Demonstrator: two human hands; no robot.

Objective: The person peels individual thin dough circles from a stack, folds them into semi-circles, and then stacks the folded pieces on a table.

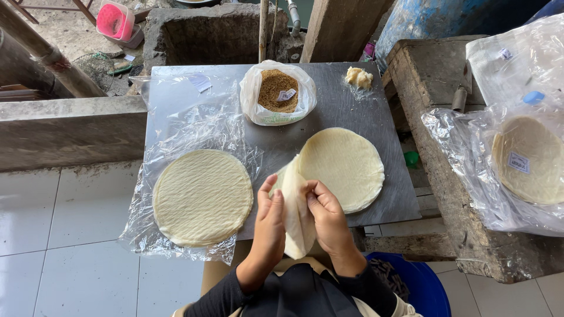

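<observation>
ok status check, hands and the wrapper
Both hands, left and right, pinching one thin round wrapper, lifted and folded. Wrapper stack beside. Nothing blocking.

On the grey tabletop (376, 117) a stack of round wrappers (202, 196) lies on clear plastic at the left. A bag of brown crumbs (278, 91) sits at the far side, with a pale lump (358, 77) to its right. Another bagged stack (529, 158) rests on a wooden bench (435, 76) at the right. A blue bucket (420, 287) stands below, and a pink container (116, 20) lies far left.
</observation>
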